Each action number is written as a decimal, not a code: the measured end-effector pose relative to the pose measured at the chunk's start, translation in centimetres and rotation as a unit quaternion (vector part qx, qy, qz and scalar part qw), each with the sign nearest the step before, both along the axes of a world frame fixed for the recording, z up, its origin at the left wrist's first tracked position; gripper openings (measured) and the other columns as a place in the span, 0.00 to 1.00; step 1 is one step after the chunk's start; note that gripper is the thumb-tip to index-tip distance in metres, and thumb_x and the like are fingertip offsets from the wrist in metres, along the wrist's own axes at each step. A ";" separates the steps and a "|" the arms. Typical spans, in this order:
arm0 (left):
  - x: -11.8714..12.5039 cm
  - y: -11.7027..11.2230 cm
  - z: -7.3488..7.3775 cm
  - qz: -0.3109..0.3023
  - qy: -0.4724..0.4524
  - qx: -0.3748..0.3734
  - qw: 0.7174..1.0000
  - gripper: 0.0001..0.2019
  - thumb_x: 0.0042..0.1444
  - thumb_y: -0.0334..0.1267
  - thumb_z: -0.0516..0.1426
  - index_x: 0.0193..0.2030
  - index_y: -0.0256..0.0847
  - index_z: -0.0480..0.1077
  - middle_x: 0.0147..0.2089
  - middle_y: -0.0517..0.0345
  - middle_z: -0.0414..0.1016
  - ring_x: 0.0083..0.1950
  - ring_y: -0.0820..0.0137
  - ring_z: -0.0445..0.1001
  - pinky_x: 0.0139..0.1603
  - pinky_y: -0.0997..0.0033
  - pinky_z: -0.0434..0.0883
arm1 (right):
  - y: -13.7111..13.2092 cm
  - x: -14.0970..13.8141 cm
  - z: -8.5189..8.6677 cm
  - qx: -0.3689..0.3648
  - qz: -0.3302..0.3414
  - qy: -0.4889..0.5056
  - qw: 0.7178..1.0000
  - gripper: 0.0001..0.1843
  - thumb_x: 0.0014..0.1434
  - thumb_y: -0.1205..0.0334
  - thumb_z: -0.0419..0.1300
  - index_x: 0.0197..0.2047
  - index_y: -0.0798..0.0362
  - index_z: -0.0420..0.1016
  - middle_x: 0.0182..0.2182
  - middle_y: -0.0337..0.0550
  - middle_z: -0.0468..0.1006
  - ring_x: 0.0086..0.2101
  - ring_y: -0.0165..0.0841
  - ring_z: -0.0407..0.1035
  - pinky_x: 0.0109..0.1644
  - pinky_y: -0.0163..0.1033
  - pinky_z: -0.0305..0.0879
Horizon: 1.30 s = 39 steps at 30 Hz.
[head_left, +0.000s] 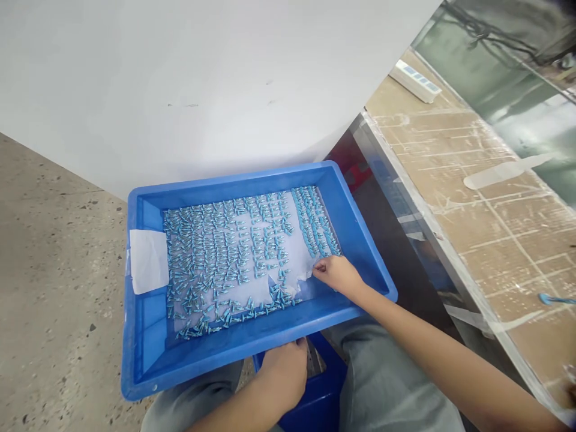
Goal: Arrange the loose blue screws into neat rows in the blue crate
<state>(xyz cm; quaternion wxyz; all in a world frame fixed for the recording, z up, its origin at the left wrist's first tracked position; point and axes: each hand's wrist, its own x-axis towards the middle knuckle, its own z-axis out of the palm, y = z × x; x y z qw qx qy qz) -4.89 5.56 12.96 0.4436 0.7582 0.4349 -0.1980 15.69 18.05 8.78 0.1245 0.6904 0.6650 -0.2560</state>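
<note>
So — right fingers (320,269) at sheet's (296,237) edge, inside tray (371,255).

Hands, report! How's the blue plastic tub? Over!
Right hand pinched, inside blue plastic tub. Left hand at its near side. Small light-blue pieces, some jumbled. Torn white sheet beneath.

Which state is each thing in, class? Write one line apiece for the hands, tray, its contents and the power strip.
Right hand: fingertips pinched together; can't tell if anything is held.
Left hand: curled at the tray's near rim; grip unclear.
Blue tray: uncovered.
Small blue parts: partly in rows, partly jumbled.
Whitish sheet: torn near the right hand.
Power strip: lying on the cardboard-covered table.
</note>
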 end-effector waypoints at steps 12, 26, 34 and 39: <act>0.3 0.8 0.9 -0.001 0.022 -0.012 1.000 0.27 0.56 0.29 0.54 0.63 0.32 0.68 0.60 0.31 0.72 0.60 0.44 0.72 0.61 0.46 0.70 | 0.8 0.2 -1.0 0.021 -0.016 -0.083 0.996 0.16 0.63 0.53 0.56 0.32 0.50 0.81 0.31 0.47 0.81 0.36 0.36 0.76 0.36 0.34 0.63; 0.2 0.4 0.0 -0.007 0.008 0.011 1.000 0.27 0.56 0.29 0.54 0.64 0.31 0.67 0.61 0.32 0.71 0.62 0.45 0.70 0.64 0.47 0.67 | 0.3 -0.6 0.1 0.028 -0.015 -0.074 0.997 0.15 0.63 0.53 0.56 0.37 0.51 0.82 0.32 0.49 0.82 0.38 0.40 0.77 0.39 0.36 0.65; 0.3 0.6 0.6 0.002 0.019 -0.009 1.000 0.24 0.57 0.29 0.53 0.60 0.31 0.70 0.58 0.33 0.74 0.61 0.46 0.71 0.63 0.50 0.68 | 0.2 -6.1 -0.5 -0.016 0.026 0.018 0.999 0.15 0.59 0.46 0.62 0.41 0.46 0.82 0.38 0.41 0.83 0.40 0.34 0.77 0.41 0.33 0.66; 0.5 0.7 0.9 0.002 0.019 0.009 1.000 0.23 0.57 0.30 0.53 0.60 0.33 0.71 0.58 0.33 0.74 0.59 0.45 0.72 0.59 0.50 0.69 | 1.0 -7.2 -1.9 -0.038 0.047 0.022 0.998 0.10 0.59 0.53 0.62 0.36 0.48 0.83 0.35 0.42 0.83 0.40 0.35 0.77 0.40 0.32 0.66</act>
